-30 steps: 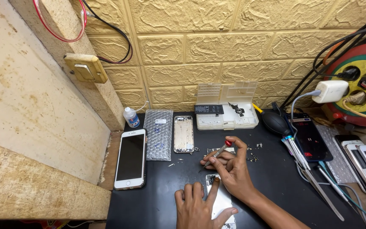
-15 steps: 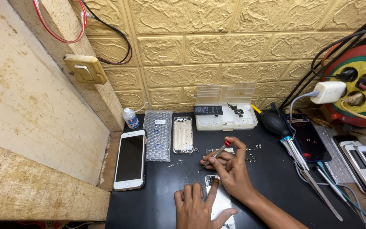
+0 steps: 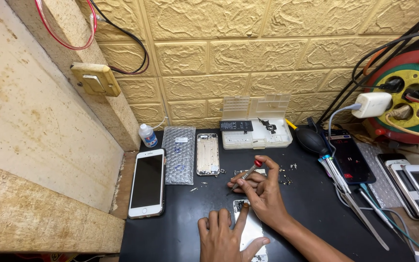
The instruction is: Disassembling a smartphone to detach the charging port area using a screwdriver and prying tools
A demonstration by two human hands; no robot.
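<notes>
a small screwdriver with a red cap sits tilted in the right hand, whose fingers are closed together around its shaft, the tip angled down toward the black counter. just below that hand lies a silver phone panel flat on the counter; the left hand rests on it, index finger stretched out and pressing near its top edge, the other fingers spread loosely and gripping nothing. the screwdriver is above and just beyond the panel, close to the left index fingertip, though whether the tip touches anything cannot be told. tiny screws and bits lie scattered just right of the right hand. further up the counter is an open phone housing, beside it a bubble-wrap pouch and a white smartphone face up. a clear parts tray stands against the yellow brick-pattern wall, near a small bottle. tweezers and more phones lie at the right.
</notes>
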